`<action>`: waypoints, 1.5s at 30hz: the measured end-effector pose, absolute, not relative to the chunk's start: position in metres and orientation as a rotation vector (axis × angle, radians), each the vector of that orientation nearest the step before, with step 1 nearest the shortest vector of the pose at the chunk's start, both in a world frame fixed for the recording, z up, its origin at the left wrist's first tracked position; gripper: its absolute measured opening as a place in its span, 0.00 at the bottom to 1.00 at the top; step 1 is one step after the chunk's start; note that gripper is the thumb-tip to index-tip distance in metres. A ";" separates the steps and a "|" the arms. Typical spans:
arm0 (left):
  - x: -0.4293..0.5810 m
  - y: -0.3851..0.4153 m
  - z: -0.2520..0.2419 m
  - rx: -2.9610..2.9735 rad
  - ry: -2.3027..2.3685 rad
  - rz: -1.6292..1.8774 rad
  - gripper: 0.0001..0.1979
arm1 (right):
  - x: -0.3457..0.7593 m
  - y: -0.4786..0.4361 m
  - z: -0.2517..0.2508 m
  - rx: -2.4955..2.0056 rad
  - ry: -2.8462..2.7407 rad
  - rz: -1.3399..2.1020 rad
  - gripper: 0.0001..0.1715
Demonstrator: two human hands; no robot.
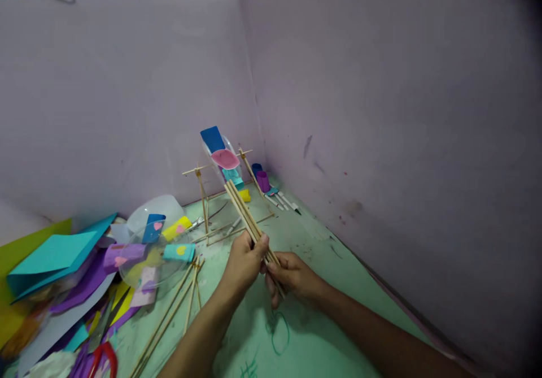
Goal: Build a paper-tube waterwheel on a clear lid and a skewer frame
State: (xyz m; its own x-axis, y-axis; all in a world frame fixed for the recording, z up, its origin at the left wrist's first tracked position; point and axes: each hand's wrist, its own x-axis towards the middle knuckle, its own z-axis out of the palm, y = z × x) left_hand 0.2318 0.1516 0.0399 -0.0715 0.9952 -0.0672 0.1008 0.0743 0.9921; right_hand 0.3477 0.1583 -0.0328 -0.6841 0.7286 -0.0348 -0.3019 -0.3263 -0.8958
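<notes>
Both of my hands are closed around a bundle of thin wooden sticks (244,211), tilted up and to the left above the green tabletop (313,333). My left hand (245,259) grips the bundle near its middle, thumb along the top. Lower down, my right hand (292,276) pinches the near end. Just beyond the bundle stands a stick frame (203,203) with bound joints. A clear plastic piece with blue, pink and teal paper (225,159) is held up at the frame's crossbar.
At left lie coloured paper sheets (51,256), red-handled scissors (101,358) and a clear plastic disc (156,273) with paper rolls (180,252). More joined sticks (169,310) rest left of my forearm. Markers (282,200) and a purple cup (263,181) sit by the right wall.
</notes>
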 end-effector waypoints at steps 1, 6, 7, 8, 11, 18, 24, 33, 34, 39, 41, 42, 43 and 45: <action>0.232 0.151 0.039 1.197 1.390 1.131 0.14 | 0.348 0.157 -0.032 -0.605 -1.265 2.061 0.29; 0.225 0.150 0.043 1.126 1.472 0.930 0.12 | 0.355 0.157 -0.018 -0.808 -1.406 2.099 0.37; 0.225 0.147 0.042 1.107 1.483 0.879 0.12 | 0.359 0.160 -0.015 -0.933 -1.458 2.057 0.37; 0.226 0.144 0.039 1.091 1.494 0.826 0.12 | 0.364 0.165 -0.013 -1.081 -1.497 1.970 0.36; 0.236 0.134 0.025 1.091 1.530 0.647 0.12 | 0.381 0.181 -0.009 -1.259 -1.457 1.707 0.31; 0.249 0.126 0.012 1.378 1.798 0.343 0.17 | 0.403 0.185 -0.004 -1.252 -1.355 1.458 0.33; 0.229 0.116 0.022 1.684 1.965 0.145 0.15 | 0.408 0.183 -0.011 -1.361 -1.386 1.209 0.31; 0.243 0.114 0.002 1.781 2.071 0.006 0.19 | 0.395 0.166 -0.015 -1.737 -2.061 0.856 0.17; 0.244 0.115 0.001 1.782 2.077 0.002 0.19 | 0.392 0.164 -0.016 -1.750 -2.116 0.830 0.16; 0.242 0.119 -0.006 1.764 2.103 -0.024 0.16 | 0.383 0.161 -0.021 -1.763 -2.269 0.740 0.13; 0.240 0.118 -0.006 1.755 2.109 -0.045 0.16 | 0.386 0.164 -0.021 -1.784 -2.279 0.725 0.10; 0.237 0.118 -0.005 1.753 2.116 -0.060 0.16 | 0.388 0.166 -0.021 -1.802 -2.273 0.718 0.09; 0.235 0.116 -0.003 1.753 2.127 -0.077 0.16 | 0.390 0.167 -0.020 -1.821 -2.263 0.711 0.08; 0.229 0.112 0.007 1.755 2.160 -0.109 0.17 | 0.394 0.169 -0.019 -1.855 -2.238 0.697 0.09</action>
